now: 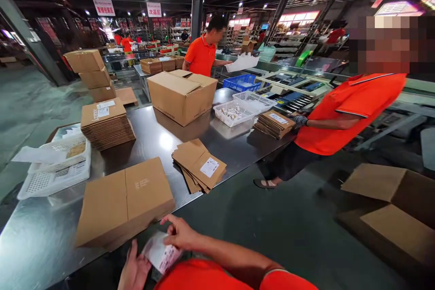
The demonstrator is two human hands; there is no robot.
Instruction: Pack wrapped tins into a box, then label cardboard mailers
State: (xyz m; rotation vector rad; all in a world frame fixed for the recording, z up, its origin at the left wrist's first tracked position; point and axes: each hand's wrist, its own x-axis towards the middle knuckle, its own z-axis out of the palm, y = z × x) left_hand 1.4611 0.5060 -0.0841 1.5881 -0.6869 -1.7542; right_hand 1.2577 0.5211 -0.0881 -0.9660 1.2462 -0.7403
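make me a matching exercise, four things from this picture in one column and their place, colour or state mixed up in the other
1. white packet
2. blue basket
3. hanging signs
4. carton at lower right

A. flaps spread open
B. in the right hand
C. white with red writing
D. beyond a white basket

1-B, 2-D, 3-C, 4-A

A shiny silver metal tabletop [146, 122] bears a wide brown cardboard bundle [125, 199]; a fanned brown cardboard pile [195, 163] near it; a tall flat-cardboard stack [107, 124]; white perforated plastic baskets [36, 186]; a large brown cardboard box [183, 99]; a short labelled cardboard stack [272, 126]
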